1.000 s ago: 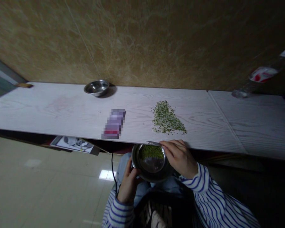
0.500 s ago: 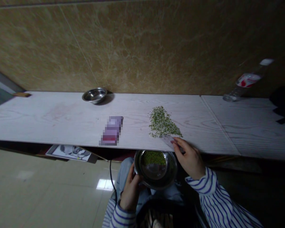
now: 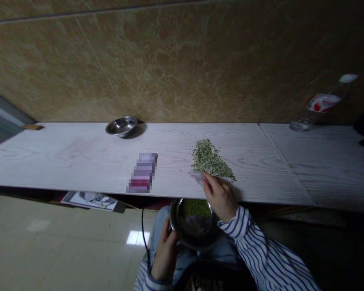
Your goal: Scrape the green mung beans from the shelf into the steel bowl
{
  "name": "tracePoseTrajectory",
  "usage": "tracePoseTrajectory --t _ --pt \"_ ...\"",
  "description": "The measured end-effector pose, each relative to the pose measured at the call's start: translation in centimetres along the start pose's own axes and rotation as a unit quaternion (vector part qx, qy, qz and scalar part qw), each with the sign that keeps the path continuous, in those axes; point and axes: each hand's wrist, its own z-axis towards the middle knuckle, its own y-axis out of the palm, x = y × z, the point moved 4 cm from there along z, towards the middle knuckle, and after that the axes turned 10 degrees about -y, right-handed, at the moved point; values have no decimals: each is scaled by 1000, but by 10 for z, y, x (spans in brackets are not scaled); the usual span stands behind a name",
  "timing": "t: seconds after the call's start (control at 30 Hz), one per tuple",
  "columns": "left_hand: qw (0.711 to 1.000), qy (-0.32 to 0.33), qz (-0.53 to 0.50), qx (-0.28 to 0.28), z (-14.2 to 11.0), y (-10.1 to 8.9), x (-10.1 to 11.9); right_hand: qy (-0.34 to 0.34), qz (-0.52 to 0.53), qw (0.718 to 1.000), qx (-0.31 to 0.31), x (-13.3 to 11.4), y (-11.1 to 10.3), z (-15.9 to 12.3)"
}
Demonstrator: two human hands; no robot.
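Gripping bowl rim [image 3: 172, 224]: left hand [image 3: 164, 252] | right hand [image 3: 220, 198]: palm down, pinching clear piece [image 3: 196, 176]

You get one view, worn on your head, looking forward and steeply down over the near edge of the bench [image 3: 79, 161]. It faces the wall [image 3: 170, 68] behind the far edge and reaches down to your lap and the floor [image 3: 63, 238]. It sits near enough to show your left hand [image 3: 165, 252] below the near edge and your right hand [image 3: 221, 198] at it, yet high enough to span the bench from its far left corner out past the frame's right side.
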Motion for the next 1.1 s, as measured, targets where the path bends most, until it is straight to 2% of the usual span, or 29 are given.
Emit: tracePoseTrajectory --t 0.1,0.23,0.77,0.93,1.1 --pt "1000 5 -2 6 1 4 1 13 -19 1000 7 17 -6 -2" --pt "1000 2 14 -19 3 15 2 29 -44 999 4 33 -12 -2" --pt "1000 -16 7 -26 2 33 -9 24 -54 998 11 72 -42 4" --pt "1000 -10 -5 -3 -2 34 -10 14 -73 997 -5 80 -40 4" --pt "1000 -11 7 -1 -2 36 -9 8 -58 998 -22 75 -36 2"
